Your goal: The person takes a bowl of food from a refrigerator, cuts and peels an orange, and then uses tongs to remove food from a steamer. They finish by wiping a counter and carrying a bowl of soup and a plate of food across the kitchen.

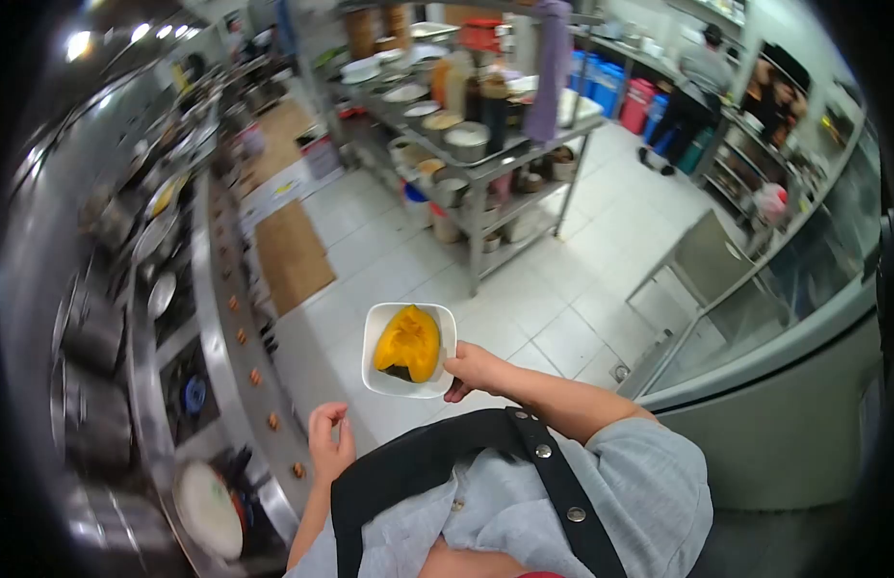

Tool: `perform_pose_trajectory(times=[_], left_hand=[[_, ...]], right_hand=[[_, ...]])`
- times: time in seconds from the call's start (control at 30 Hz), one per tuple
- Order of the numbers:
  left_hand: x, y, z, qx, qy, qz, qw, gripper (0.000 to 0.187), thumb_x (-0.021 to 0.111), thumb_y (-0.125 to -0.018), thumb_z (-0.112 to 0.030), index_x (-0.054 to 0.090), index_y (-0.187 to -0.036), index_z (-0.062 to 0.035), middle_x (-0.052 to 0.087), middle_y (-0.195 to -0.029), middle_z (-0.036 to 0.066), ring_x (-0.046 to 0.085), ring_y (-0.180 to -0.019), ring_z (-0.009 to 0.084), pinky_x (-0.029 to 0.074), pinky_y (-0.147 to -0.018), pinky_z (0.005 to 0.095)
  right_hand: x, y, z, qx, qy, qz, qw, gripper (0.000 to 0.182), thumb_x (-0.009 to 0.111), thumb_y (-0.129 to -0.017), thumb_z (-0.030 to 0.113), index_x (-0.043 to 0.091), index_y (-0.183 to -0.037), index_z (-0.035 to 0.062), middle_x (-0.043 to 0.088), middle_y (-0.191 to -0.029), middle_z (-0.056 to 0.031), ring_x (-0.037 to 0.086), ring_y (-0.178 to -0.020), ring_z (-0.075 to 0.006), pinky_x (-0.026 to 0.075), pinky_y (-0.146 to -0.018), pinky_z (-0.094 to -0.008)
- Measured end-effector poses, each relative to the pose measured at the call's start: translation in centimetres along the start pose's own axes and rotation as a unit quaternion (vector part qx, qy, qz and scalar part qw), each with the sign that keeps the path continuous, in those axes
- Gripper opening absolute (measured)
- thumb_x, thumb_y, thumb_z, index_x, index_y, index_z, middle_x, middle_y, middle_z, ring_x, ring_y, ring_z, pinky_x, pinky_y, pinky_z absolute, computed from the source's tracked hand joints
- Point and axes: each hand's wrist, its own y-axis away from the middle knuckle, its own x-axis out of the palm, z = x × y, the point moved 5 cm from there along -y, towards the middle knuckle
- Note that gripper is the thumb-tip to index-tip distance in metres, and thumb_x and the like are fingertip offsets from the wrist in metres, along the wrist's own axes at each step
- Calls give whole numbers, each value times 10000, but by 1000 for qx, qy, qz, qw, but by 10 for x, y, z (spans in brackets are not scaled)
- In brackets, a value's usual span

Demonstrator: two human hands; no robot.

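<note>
My right hand [471, 371] grips the right edge of a square white bowl [372, 356], thumb at the rim and fingers underneath. In the bowl lies a piece of orange-yellow pumpkin [420, 354], hollowed in the middle, with a bit of dark rind showing at its lower end. To the lower left of the bowl, apart from it, is my left hand [329, 441]. Its fingers are loosely bent, the thumb stands off from them, and nothing is in it.
Along the left runs a steel stove with a lit burner [194, 395] and a white pan [208, 511]. Ahead, a steel rack [524, 164] holds pots and bottles. A person [697, 87] stands at the back right. A curved glass-fronted counter [784, 385] is at my right.
</note>
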Motion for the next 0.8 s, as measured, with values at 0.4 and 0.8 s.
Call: perform_pose_trajectory(times=[0.4, 0.8], left_hand=[[214, -153, 128, -92, -117, 447, 882, 184, 544, -834, -90, 625, -983, -19, 616, -972, 156, 582, -961, 281, 479, -816, 349], [440, -326, 11, 110, -73, 548, 826, 271, 531, -866, -177, 589, -1101, -54, 616, -1047, 182, 597, -991, 324, 472, -861, 402]], right_hand=[[-205, 16, -8, 22, -146, -255, 956, 329, 375, -858, 93, 497, -1112, -76, 636, -812, -202, 667, -617, -253, 583, -560, -336], [-351, -5, 18, -4, -294, -410, 863, 337, 370, -856, 79, 482, -1131, -80, 627, -843, -208, 672, -667, -260, 589, -562, -334]])
